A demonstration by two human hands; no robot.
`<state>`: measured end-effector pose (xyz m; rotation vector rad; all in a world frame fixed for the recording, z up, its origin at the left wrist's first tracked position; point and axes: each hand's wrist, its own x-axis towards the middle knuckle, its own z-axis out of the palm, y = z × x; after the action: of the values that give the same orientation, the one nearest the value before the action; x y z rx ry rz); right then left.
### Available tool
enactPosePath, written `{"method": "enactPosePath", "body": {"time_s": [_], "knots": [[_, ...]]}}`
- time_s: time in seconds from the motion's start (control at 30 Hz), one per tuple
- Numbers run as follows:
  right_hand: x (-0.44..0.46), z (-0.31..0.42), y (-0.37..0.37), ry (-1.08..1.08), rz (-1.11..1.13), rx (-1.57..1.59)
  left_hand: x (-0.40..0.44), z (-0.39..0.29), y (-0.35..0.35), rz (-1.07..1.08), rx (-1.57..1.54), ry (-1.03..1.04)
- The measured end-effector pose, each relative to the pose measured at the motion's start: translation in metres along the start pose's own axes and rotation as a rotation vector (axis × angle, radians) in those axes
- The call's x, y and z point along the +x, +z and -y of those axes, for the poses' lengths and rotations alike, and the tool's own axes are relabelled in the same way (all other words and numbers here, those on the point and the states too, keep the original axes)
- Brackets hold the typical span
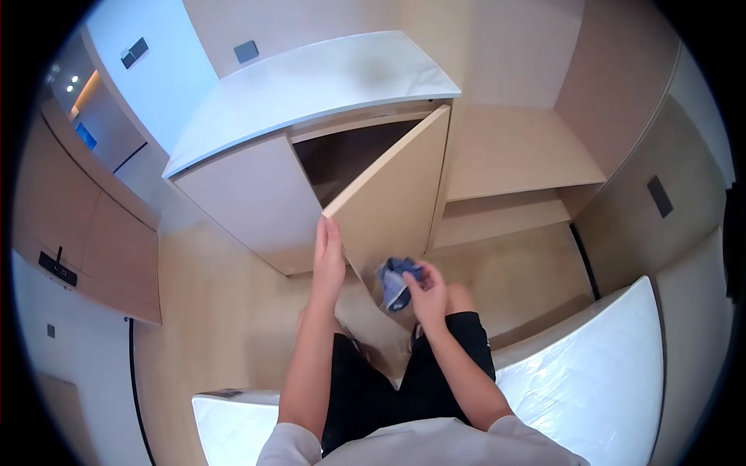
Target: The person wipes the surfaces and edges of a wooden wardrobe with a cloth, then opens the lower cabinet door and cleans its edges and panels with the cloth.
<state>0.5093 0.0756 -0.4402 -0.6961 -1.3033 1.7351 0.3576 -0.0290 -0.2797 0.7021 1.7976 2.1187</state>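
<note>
A wooden cabinet door point(396, 182) stands partly open, with a dark interior point(350, 155) showing behind it. My left hand point(328, 242) is at the door's upper free corner, its fingers against the edge. Bunched blue-grey cloth point(395, 281) is in my right hand point(426, 291), pinched between thumb and fingers in front of the door's lower part. The cabinet's other door point(241, 194), to the left, is closed. A white marbled countertop point(311, 78) covers the cabinet.
An open shelf unit point(517, 147) adjoins the cabinet on the right. Plastic-wrapped white padding point(590, 373) lies beside and behind my legs. At the far left is a door with a dark handle point(58, 268). My knees are close to the open cabinet door.
</note>
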Motion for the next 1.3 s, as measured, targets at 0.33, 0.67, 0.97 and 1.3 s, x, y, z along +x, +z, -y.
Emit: {"method": "enactPosePath", "body": {"time_s": [0.33,0.67,0.97,1.3], "knots": [[0.107,0.12,0.12,-0.523,-0.134,-0.058,0.035,0.044,-0.001,-0.11,0.071,0.113],[-0.001,-0.027,0.116,-0.13,0.321,-0.045,0.046,0.042,-0.025,-0.012,0.147,0.065],[-0.051,-0.057,-0.004,0.115,0.491,-0.065,0.003,0.115,-0.061,0.189,0.145,-0.069],[-0.025,0.065,0.023,-0.645,0.18,-0.61,-0.034,0.139,-0.067,0.174,0.088,-0.163]]}}
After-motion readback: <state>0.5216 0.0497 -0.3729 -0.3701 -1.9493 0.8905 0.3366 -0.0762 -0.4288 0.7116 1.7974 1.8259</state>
